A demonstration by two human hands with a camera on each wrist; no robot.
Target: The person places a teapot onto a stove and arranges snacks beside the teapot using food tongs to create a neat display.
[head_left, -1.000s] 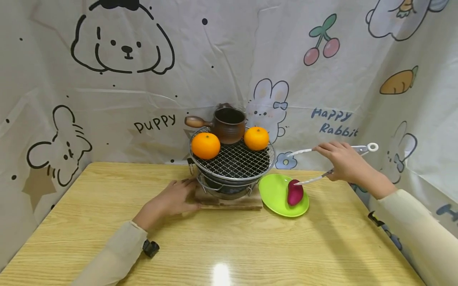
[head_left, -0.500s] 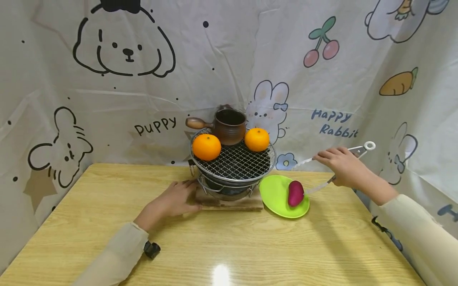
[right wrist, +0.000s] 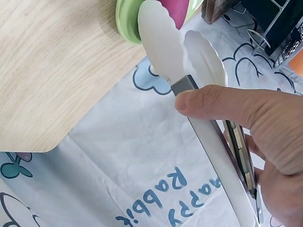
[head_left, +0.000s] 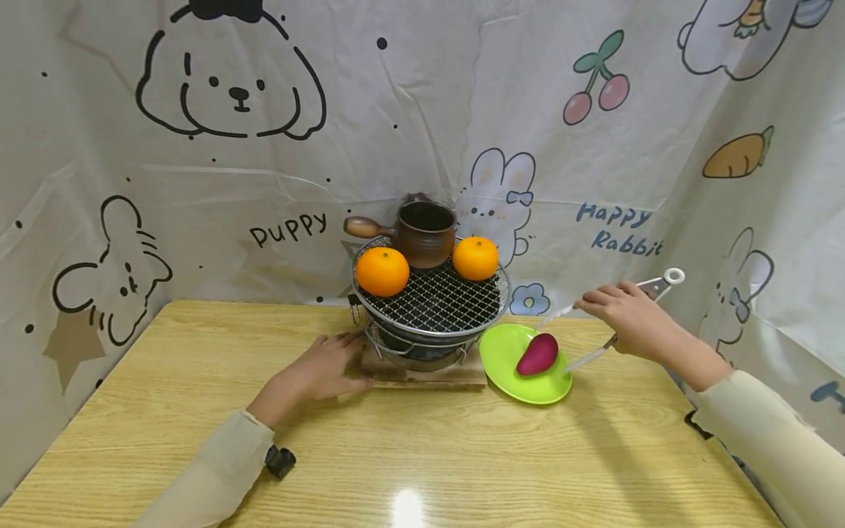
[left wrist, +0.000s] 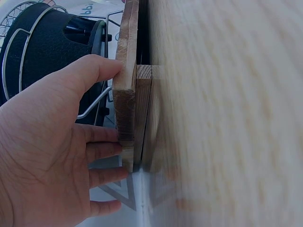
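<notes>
My right hand (head_left: 637, 320) grips a pair of white-tipped tongs (right wrist: 163, 45), held spread apart. One tip is at the right rim of the lime green plate (head_left: 505, 378); the other is above its back edge. On that plate lies a magenta sweet potato (head_left: 538, 355), partly behind a tong tip in the right wrist view. My left hand (head_left: 323, 369) rests at the left end of the wooden board (head_left: 429, 383) under the small grill (head_left: 429, 352). In the left wrist view its thumb and extended fingertips touch the board's edge (left wrist: 125, 104).
On the grill's wire mesh (head_left: 439, 304) sit two oranges, one at left (head_left: 383, 272) and one at right (head_left: 475, 258). A brown clay pot (head_left: 425, 238) with a side handle stands behind them. A printed cloth (head_left: 396, 110) hangs behind the wooden table (head_left: 422, 455).
The tongs' lower tip has shifted from the sweet potato's top to its right side, then to the plate's rim. The sweet potato has turned from upright to slanted. The left hand stays put.
</notes>
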